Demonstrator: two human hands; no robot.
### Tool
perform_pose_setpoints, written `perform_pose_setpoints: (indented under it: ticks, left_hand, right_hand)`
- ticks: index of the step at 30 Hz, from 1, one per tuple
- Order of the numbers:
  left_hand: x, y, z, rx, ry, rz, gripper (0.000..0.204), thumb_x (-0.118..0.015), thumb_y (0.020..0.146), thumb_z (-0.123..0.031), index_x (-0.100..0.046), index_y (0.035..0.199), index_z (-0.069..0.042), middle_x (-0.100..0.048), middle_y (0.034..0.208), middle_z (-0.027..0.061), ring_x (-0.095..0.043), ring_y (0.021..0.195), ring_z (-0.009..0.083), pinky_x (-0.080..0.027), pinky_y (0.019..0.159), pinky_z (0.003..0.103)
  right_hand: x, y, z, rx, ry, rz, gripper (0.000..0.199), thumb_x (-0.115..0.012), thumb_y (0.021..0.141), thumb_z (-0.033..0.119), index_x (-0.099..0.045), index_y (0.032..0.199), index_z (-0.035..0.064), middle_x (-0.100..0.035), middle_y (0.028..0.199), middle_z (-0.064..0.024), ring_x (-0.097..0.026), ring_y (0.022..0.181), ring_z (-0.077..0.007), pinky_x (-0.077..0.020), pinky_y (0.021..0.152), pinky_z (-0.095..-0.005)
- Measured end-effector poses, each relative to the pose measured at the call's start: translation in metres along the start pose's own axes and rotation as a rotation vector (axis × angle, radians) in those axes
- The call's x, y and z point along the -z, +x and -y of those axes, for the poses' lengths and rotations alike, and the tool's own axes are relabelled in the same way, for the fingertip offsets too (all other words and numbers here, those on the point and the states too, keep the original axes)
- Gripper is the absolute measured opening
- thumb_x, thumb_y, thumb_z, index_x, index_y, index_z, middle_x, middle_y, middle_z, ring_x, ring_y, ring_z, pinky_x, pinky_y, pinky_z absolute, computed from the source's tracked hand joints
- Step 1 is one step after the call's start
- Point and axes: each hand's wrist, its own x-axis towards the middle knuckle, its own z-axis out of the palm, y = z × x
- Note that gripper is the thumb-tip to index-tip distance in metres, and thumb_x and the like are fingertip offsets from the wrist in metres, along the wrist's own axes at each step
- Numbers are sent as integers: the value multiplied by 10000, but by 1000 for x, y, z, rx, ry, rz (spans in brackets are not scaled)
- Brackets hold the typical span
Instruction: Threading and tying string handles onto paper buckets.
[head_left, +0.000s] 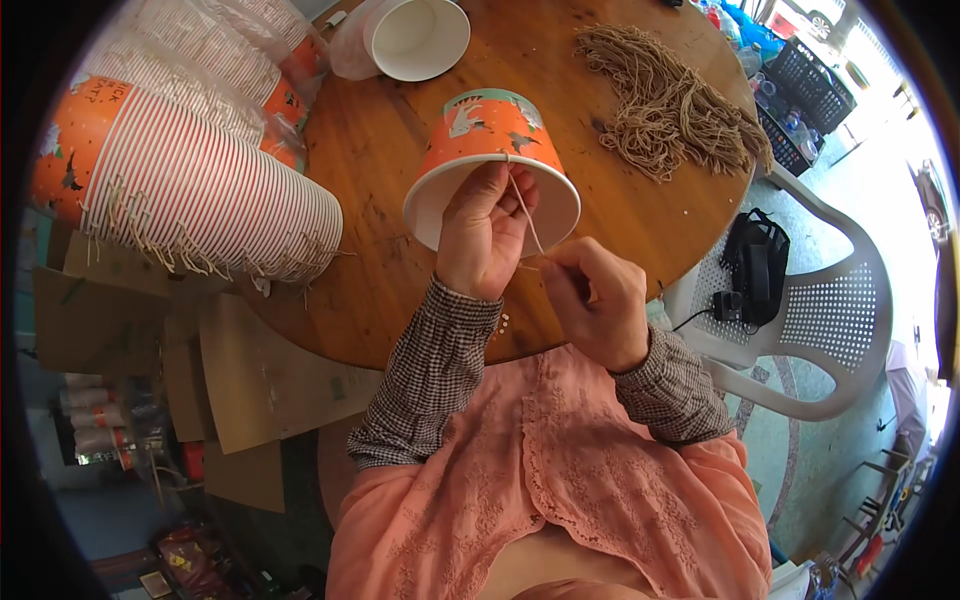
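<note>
An orange paper bucket (440, 142) with printed figures is tipped on its side, its white mouth toward me. My left hand (483, 225) reaches to the rim, with the thumb outside and the fingers partly in the mouth, pinching the bucket where a cord passes over its edge. From there the thin tan cord (527, 212) runs down to my right hand (598, 300), whose thumb and forefinger are closed on its lower end. The cord is taut between both hands. The fingertips inside the bucket are partly hidden.
Nested paper buckets (215, 185) with cord ends on their rims lie at the left, beside bagged stacks (185, 55). A white bucket (421, 38) stands at the back of the round wooden table (350, 290). Loose cords (670, 100) lie right; beyond is a plastic chair (825, 280).
</note>
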Motion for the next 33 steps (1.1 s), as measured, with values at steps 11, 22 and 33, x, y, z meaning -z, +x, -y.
perform_pose_setpoints:
  ticks: [11,22,33]
  left_hand:
    - [1,-37,-22,-990,1520,66,106,-670,877,-75,-672,929,18,-661,748,94,-626,569,141,-500,540,278]
    - [-30,-46,-89,-1127,1773,179,362,-725,804,-96,-605,1133,-3,-617,1109,138,-584,1053,277,-462,903,383]
    - [-22,-22,-82,-744,1499,210,274,-640,878,-67,-596,1129,34,-646,1049,121,-640,937,161,-509,815,284]
  right_hand:
    - [3,40,18,-110,180,-72,101,-651,839,41,-625,924,-5,-598,656,-84,-561,561,-77,-443,521,-233]
    - [1,100,18,-3,489,147,145,-637,895,116,-676,960,-8,-645,733,-12,-562,671,-31,-472,588,-217]
    - [5,118,26,-254,515,348,241,-606,908,135,-664,1064,-39,-695,901,-77,-643,805,-95,-521,706,-228]
